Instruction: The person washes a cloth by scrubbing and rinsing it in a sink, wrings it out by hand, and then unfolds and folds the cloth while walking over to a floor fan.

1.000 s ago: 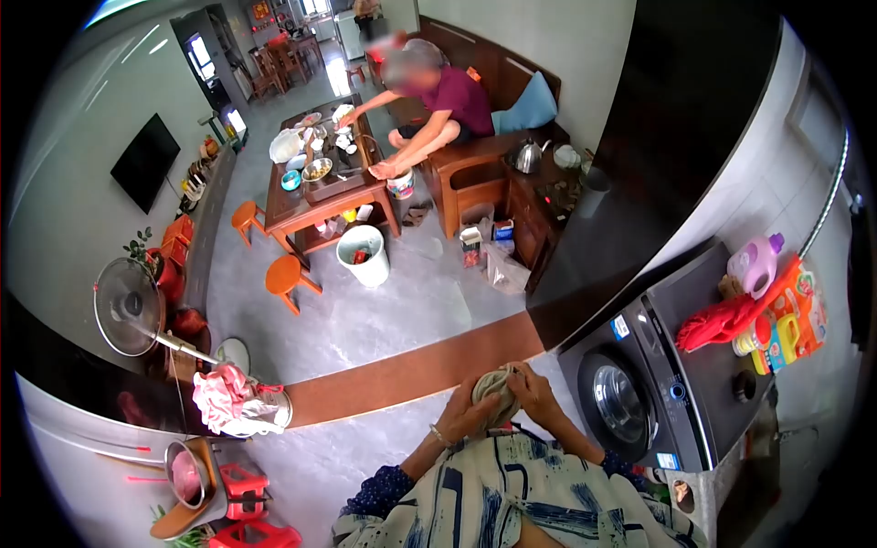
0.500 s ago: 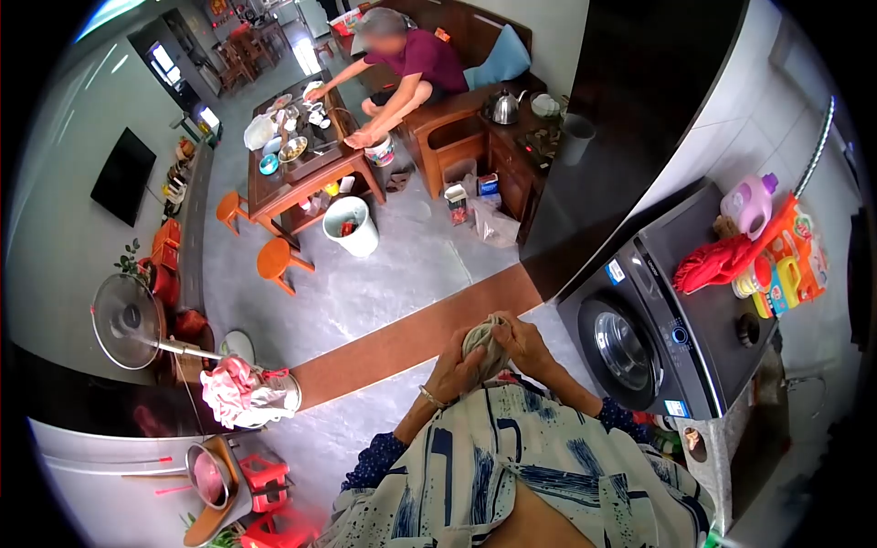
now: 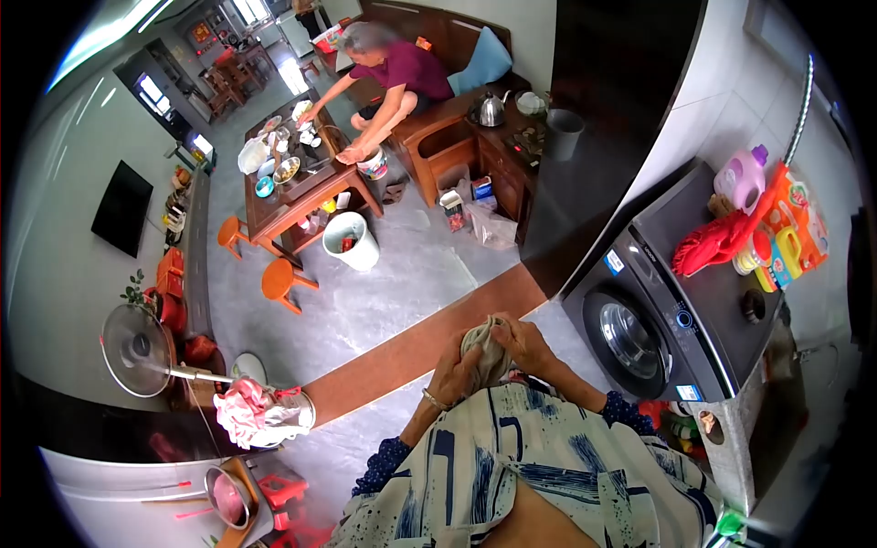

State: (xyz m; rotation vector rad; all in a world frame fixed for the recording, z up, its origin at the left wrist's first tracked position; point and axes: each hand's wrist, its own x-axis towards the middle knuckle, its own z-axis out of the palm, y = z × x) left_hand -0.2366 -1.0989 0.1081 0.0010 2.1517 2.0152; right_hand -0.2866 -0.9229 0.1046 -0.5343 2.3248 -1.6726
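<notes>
The left hand (image 3: pixel 449 374) and right hand (image 3: pixel 528 347) hold a bunched grey-beige cloth (image 3: pixel 486 356) between their fingers; even pressure should keep it compact.

1. Cloth (image 3: pixel 486 358): matt, wrinkled fabric.
2. Washing machine (image 3: pixel 662 292): smooth casing, low sheen; door (image 3: pixel 628 338) glossy.
3. Lilac bottle (image 3: pixel 744 183), near the machine top's rear edge: smooth plastic.
4. Kettle (image 3: pixel 491 111), near left edge of the wooden surface (image 3: pixel 504 137): polished metal.
5. Bucket (image 3: pixel 361 247): smooth plastic.
6. Floor (image 3: pixel 411 283): smooth, glossy.
</notes>
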